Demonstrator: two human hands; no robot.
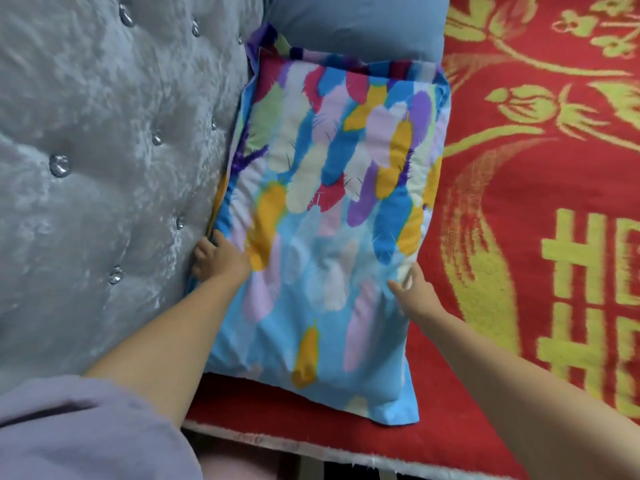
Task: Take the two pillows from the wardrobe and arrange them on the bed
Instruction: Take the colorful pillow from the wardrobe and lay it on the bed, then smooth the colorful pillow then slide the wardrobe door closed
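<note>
A pillow with a bright feather print (329,209) lies flat on the red bed cover, its long side against the grey headboard. A plain blue-grey pillow (360,26) lies beyond it at the top of the view, partly under the printed one's far edge. My left hand (216,258) grips the printed pillow's left edge next to the headboard, fingers curled around it. My right hand (414,291) rests on the pillow's right edge, fingers spread against the fabric.
The tufted grey velvet headboard (104,150) with shiny buttons fills the left side. A red blanket with yellow patterns (540,202) covers the bed to the right. The bed's near edge (311,452) runs along the bottom.
</note>
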